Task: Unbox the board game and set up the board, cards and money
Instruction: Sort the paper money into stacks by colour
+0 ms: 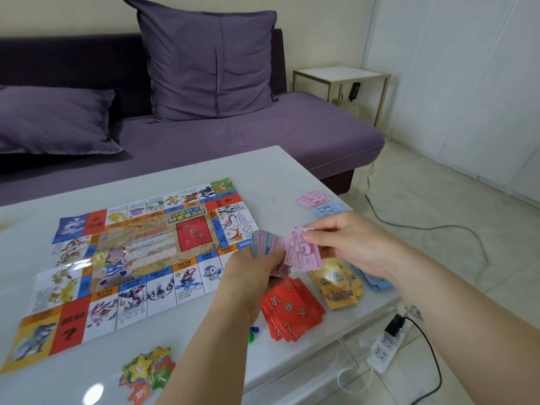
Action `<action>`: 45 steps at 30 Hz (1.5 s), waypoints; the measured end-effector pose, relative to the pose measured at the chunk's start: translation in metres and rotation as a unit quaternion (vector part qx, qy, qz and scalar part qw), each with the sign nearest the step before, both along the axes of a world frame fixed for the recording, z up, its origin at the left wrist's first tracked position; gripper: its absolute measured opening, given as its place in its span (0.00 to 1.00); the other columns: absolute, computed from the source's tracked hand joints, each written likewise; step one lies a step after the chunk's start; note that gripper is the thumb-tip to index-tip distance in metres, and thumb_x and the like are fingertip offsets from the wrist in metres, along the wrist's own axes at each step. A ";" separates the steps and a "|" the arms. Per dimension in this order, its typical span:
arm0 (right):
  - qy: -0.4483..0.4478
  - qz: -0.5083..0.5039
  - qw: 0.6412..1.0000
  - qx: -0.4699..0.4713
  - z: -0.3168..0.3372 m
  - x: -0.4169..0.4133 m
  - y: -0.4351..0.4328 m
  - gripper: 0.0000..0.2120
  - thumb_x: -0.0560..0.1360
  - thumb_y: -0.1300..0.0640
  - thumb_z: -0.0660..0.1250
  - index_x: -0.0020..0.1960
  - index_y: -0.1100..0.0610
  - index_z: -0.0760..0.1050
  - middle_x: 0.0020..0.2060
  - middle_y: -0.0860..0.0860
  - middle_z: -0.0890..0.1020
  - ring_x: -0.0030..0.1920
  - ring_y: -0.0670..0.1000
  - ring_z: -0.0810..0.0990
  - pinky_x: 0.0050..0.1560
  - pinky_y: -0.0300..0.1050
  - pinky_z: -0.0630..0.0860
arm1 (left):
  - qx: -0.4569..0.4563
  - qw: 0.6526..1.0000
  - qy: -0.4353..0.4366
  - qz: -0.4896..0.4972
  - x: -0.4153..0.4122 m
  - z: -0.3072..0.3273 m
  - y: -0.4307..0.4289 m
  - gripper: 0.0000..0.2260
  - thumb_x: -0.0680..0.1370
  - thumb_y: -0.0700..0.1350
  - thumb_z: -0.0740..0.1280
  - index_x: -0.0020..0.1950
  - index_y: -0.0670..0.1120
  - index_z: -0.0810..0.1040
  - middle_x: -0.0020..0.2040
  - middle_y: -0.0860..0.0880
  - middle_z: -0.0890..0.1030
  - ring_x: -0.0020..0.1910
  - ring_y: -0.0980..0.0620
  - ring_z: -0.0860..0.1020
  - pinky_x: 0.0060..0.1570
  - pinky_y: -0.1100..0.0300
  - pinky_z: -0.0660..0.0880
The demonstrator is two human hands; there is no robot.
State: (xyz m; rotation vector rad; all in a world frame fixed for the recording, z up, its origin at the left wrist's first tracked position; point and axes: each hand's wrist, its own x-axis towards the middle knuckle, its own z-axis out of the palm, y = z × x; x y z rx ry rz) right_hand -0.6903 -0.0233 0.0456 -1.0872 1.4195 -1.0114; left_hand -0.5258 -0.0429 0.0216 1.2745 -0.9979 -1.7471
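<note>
Board (pixel 131 258) flat — red cards (pixel 292 311) beside, money (pixel 306 258) fanned.

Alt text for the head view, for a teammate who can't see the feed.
Over a white table, the left hand grips a fanned stack of bills while the right hand pinches a pink bill from it. The unfolded game board lies to their left; red cards and yellow cards lie near the hands.

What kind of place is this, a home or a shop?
Most likely a home living room: a purple sofa with a large cushion stands behind a low white table, and a small side table stands beside the sofa.
</note>
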 end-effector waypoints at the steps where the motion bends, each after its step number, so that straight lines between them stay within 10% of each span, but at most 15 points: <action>1: -0.005 0.011 1.000 0.005 0.001 0.000 0.000 0.07 0.74 0.65 0.67 0.51 0.59 0.81 0.45 0.56 0.85 0.49 0.54 0.84 0.54 0.49 0.79 | -0.003 1.000 -0.001 -0.005 0.000 0.000 0.000 0.02 0.75 0.37 0.69 0.44 0.40 0.77 0.30 0.46 0.82 0.32 0.50 0.80 0.45 0.52 0.80; 10: 0.072 -0.023 0.997 0.024 -0.007 0.009 -0.001 0.02 0.74 0.59 0.70 0.44 0.56 0.81 0.27 0.47 0.74 0.30 0.45 0.70 0.36 0.39 0.71 | 0.030 0.997 0.071 0.005 -0.001 0.001 0.001 0.05 0.75 0.39 0.69 0.47 0.38 0.76 0.38 0.42 0.81 0.36 0.50 0.79 0.36 0.60 0.80; 25: 0.081 -0.078 0.989 -0.098 -0.002 0.002 -0.016 0.06 0.76 0.65 0.65 0.44 0.57 0.78 0.31 0.53 0.79 0.29 0.45 0.77 0.34 0.39 0.77 | 0.075 0.984 0.142 0.070 -0.011 0.001 -0.011 0.06 0.76 0.44 0.68 0.49 0.42 0.77 0.37 0.48 0.77 0.30 0.57 0.70 0.24 0.68 0.70; 32: 0.285 -0.240 0.924 -0.088 -0.031 -0.045 -0.107 0.12 0.74 0.62 0.65 0.55 0.59 0.81 0.50 0.54 0.83 0.47 0.49 0.76 0.47 0.39 0.69 | 0.142 0.953 0.239 0.122 -0.010 -0.003 -0.033 0.15 0.78 0.52 0.64 0.58 0.43 0.74 0.40 0.48 0.79 0.34 0.55 0.73 0.26 0.67 0.72; 40: 0.485 -0.245 0.839 0.041 -0.038 -0.052 -0.131 0.13 0.73 0.48 0.61 0.34 0.54 0.69 0.39 0.51 0.76 0.47 0.58 0.73 0.46 0.47 0.64 | 0.110 0.951 0.267 0.107 -0.011 -0.002 -0.041 0.15 0.81 0.38 0.56 0.68 0.41 0.66 0.46 0.43 0.80 0.44 0.48 0.79 0.38 0.58 0.75; 45: 0.223 -0.150 0.960 -0.075 -0.004 -0.009 -0.079 0.13 0.76 0.49 0.66 0.50 0.58 0.82 0.47 0.52 0.84 0.47 0.53 0.81 0.47 0.45 0.73 | 0.062 0.970 0.230 0.037 -0.010 0.002 -0.031 0.06 0.81 0.34 0.57 0.51 0.39 0.73 0.43 0.44 0.83 0.37 0.52 0.83 0.34 0.62 0.80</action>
